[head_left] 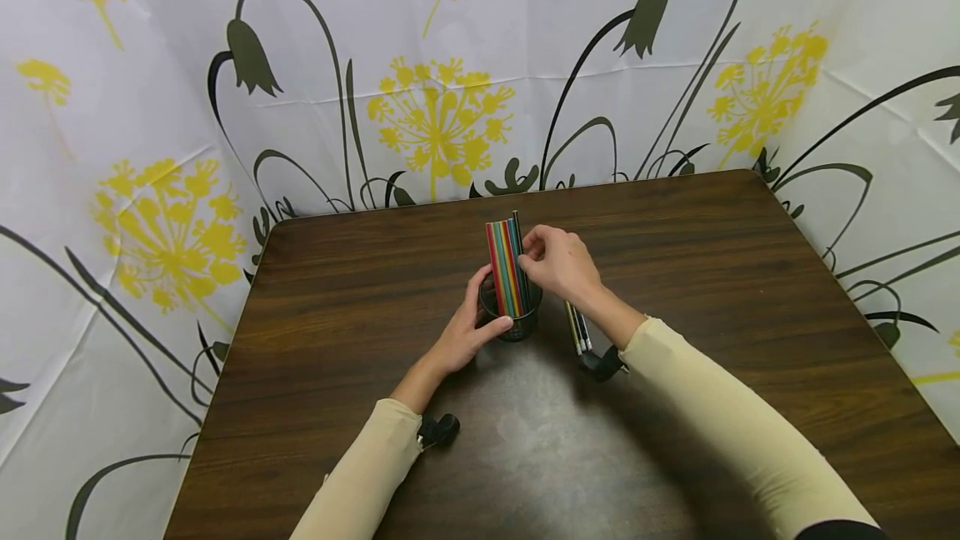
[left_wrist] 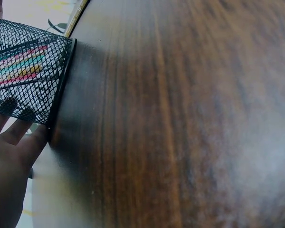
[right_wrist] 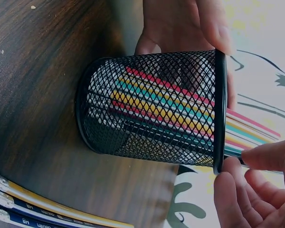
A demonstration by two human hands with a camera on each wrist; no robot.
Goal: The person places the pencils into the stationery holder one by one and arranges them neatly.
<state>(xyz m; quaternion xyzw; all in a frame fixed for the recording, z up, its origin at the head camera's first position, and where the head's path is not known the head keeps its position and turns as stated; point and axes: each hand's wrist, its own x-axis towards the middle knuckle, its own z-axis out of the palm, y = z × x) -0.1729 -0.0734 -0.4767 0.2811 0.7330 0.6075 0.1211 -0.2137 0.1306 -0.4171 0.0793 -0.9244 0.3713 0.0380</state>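
A black wire-mesh pencil cup (head_left: 522, 328) stands upright on the table. My left hand (head_left: 463, 338) holds it from the left, thumb at the near rim and fingers around the far side. Inside leans a bundle of coloured pencils (head_left: 502, 265) in red, yellow and teal, also visible through the mesh (right_wrist: 180, 107) in the right wrist view. At the right side of the cup my right hand (head_left: 561, 263) pinches a dark pencil (head_left: 516, 219) between thumb and forefinger, its lower part inside the cup. In the left wrist view, the left fingers (left_wrist: 31, 145) lie against the mesh near the base.
Several loose pencils (head_left: 577, 329), yellow and dark with white ends, lie on the brown table (head_left: 360, 290) right of the cup, under the right forearm. A flowered white curtain (head_left: 525, 40) hangs behind the table's far edge. Black wrist cameras (head_left: 442, 430) sit under both forearms.
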